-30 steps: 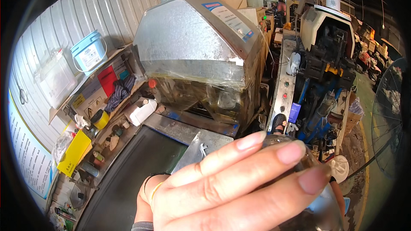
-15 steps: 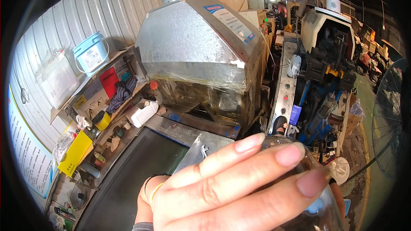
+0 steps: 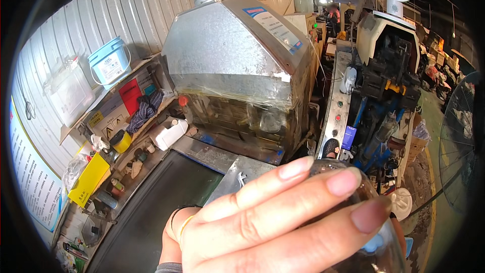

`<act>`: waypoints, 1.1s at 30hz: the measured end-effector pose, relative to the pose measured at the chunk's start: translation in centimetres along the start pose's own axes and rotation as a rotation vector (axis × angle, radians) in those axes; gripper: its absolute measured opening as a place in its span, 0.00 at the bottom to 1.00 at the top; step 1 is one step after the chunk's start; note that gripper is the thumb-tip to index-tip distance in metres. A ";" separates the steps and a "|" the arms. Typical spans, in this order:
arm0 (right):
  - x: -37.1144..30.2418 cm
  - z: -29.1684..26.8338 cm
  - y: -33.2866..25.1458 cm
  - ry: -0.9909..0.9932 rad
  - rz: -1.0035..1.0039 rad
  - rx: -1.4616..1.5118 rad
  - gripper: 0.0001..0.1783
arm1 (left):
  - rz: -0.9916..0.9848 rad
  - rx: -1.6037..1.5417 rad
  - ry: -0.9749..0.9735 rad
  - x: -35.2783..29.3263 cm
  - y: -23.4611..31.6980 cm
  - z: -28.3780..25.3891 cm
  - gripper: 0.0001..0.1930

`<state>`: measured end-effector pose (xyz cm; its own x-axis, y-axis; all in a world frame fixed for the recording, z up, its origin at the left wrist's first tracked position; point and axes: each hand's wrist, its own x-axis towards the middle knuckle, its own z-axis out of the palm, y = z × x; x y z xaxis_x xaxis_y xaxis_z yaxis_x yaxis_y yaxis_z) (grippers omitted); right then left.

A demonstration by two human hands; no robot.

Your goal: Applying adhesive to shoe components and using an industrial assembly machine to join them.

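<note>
My left hand (image 3: 262, 222) is wrapped around a clear glass vessel (image 3: 374, 247), lifted close under the camera; I judge it picked up, not yet set down. My right hand is out of view. Beyond the vessel lie a dark conveyor belt (image 3: 151, 207), a metal hood (image 3: 232, 50) and a cluttered shelf (image 3: 126, 116).

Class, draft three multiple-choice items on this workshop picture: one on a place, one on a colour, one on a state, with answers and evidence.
1. Where does the light blue bucket stand?
A. on the wall shelf at left
B. on the floor
C. on the metal hood

2. What colour is the flat box at lower left?
A. green
B. yellow
C. white

3. How does the hand meet the clear glass vessel?
A. apart from it
B. fingers wrapped on it
C. under it

A: bucket sits on shelf.
B: box is yellow.
C is wrong; B: fingers curl over glass.
</note>
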<state>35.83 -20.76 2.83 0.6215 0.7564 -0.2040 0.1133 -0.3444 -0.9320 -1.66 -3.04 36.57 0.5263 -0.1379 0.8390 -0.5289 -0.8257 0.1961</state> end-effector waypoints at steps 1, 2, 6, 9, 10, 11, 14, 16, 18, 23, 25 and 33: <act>0.0 0.0 0.0 0.001 -0.001 -0.001 0.34 | 0.003 -0.002 0.000 0.0 0.0 0.0 0.20; 0.0 0.0 0.0 -0.003 0.006 -0.001 0.34 | 0.001 -0.001 0.000 0.0 0.0 0.0 0.20; 0.0 0.0 0.0 -0.018 0.005 0.000 0.33 | 0.006 -0.003 0.002 0.0 0.0 0.0 0.20; 0.1 0.1 0.1 -0.023 -0.004 0.008 0.32 | 0.012 -0.002 0.004 0.0 0.0 0.0 0.20; 0.1 0.1 0.1 -0.024 -0.004 0.012 0.31 | 0.011 -0.005 0.003 0.0 0.0 0.0 0.20; 0.1 0.1 0.1 -0.019 -0.008 -0.007 0.31 | 0.014 -0.005 0.002 0.0 0.0 -0.1 0.20; 0.1 0.1 0.1 -0.010 -0.025 -0.047 0.30 | 0.019 -0.004 0.004 0.0 0.1 -0.2 0.20; 0.1 0.0 0.1 -0.012 -0.035 -0.054 0.30 | 0.024 -0.005 0.004 0.0 0.1 -0.2 0.20; 0.1 0.0 0.1 -0.019 -0.022 -0.046 0.30 | 0.027 -0.008 0.002 0.0 0.2 -0.2 0.20; 0.3 0.0 0.4 -0.030 -0.057 -0.053 0.29 | 0.043 -0.011 0.002 0.0 0.1 -0.3 0.21; 0.4 0.0 0.6 -0.034 -0.072 -0.038 0.29 | 0.052 -0.015 0.002 0.0 0.1 -0.3 0.21; 0.3 0.0 0.6 -0.065 -0.093 -0.041 0.26 | 0.099 -0.026 0.011 0.2 -0.5 -0.8 0.21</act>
<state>36.13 -20.74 2.17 0.5554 0.8201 -0.1376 0.2007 -0.2928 -0.9349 -1.78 -2.20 37.05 0.4633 -0.2121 0.8604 -0.5951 -0.7939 0.1247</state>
